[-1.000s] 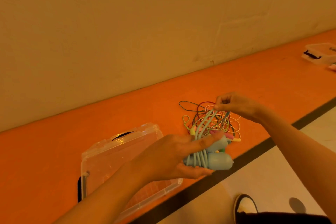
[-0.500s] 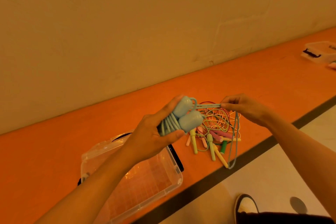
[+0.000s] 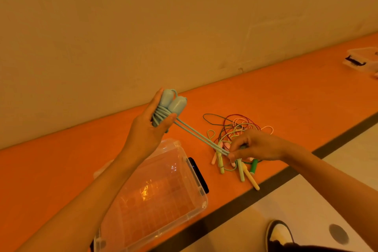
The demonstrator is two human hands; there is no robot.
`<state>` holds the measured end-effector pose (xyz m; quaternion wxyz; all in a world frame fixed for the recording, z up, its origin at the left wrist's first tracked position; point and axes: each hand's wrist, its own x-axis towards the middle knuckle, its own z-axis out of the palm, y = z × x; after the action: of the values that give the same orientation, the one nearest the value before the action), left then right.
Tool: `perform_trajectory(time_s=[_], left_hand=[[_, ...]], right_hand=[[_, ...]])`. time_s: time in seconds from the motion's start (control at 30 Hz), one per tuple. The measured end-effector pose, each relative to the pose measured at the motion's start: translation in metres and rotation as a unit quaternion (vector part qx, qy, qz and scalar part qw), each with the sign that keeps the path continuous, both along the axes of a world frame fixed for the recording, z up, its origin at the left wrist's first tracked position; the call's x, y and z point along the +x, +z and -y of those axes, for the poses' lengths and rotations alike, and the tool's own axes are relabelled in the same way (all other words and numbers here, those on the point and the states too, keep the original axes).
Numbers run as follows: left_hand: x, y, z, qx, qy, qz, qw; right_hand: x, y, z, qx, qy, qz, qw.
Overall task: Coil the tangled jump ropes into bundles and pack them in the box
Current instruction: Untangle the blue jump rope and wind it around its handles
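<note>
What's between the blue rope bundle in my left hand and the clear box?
Nothing visible. The left hand holds the blue rope bundle in the air by the far end of the clear box. Its loose strands run to the right hand, which pinches them. Whether a clear lid covers the box, I cannot tell.

**Bare arms, one black-rimmed shoe**

Both of the person's arms are uncovered. The slim left forearm (image 3: 92, 192) and right forearm (image 3: 331, 176) run bare from the frame edges to the wrists. The left hand (image 3: 151, 129) and right hand (image 3: 259, 146) are bare too, with long, slender fingers (image 3: 168, 119). At the lower right shows a round-toed shoe (image 3: 280, 233) with a black rim and a pale cream toe. Dark fabric (image 3: 306, 248) covers its rear part along the bottom edge.
</note>
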<state>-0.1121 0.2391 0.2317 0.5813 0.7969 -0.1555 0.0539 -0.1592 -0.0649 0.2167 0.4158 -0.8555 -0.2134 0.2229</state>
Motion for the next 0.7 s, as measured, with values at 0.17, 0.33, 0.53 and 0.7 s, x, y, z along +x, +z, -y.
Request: perform_trajectory(time_s=[0.17,0.33,0.53,0.7], left_hand=[[0.018,-0.021,-0.012,0.091,0.039,0.004,0.995],[0.023,-0.028,-0.008,0.11,0.054,-0.004,0.992],[0.024,-0.032,-0.004,0.178,0.052,-0.015,0.982],[0.016,-0.038,-0.001,0.339,-0.04,-0.017,0.94]], right_hand=[[-0.009,0.025,-0.023,-0.042,0.055,0.116,0.991],[-0.017,0.045,-0.053,-0.079,0.123,0.167,0.975],[-0.025,0.069,-0.071,-0.068,0.136,0.189,0.97],[-0.02,0.084,-0.064,-0.075,0.093,0.238,0.964]])
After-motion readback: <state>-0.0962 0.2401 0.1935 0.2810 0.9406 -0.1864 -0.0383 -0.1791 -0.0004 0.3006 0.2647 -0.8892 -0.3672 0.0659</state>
